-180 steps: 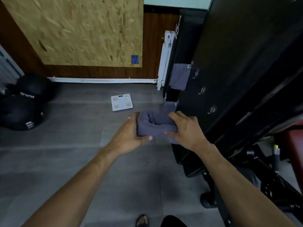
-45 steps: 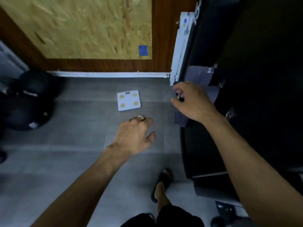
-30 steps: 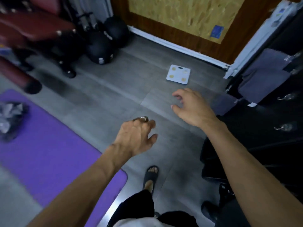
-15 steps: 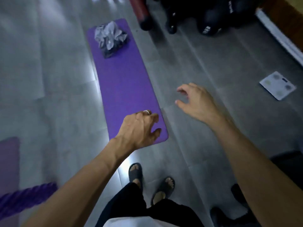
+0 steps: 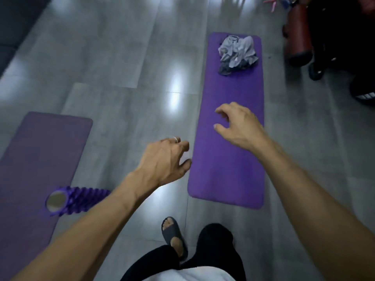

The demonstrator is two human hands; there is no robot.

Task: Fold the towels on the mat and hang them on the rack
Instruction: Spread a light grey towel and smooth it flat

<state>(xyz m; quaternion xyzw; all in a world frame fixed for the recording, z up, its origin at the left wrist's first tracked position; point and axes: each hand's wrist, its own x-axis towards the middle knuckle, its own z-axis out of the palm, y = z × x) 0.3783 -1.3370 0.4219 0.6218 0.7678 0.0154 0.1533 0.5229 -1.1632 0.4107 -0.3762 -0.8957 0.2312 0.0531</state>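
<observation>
A crumpled heap of grey towels [image 5: 237, 54] lies at the far end of a bright purple mat [image 5: 229, 159] stretched out ahead of me on the floor. My right hand [image 5: 238, 126] hovers above the mat's middle with loosely curled fingers, holding nothing. My left hand [image 5: 165, 161], with a ring on one finger, hangs just left of the mat's near edge, fingers relaxed and empty. Both hands are well short of the towels. The rack is out of view.
A second, duller purple mat [image 5: 32, 157] lies at the left with a ribbed purple foam roller [image 5: 75, 200] on it. Red and black gym equipment [image 5: 316, 35] stands at the far right. My sandalled feet [image 5: 172, 236] stand on glossy grey floor tiles.
The view has swung from the rack and hung towels round to the mat. The mat and towel heap now lie straight ahead. Both hands stay empty and reach forward.
</observation>
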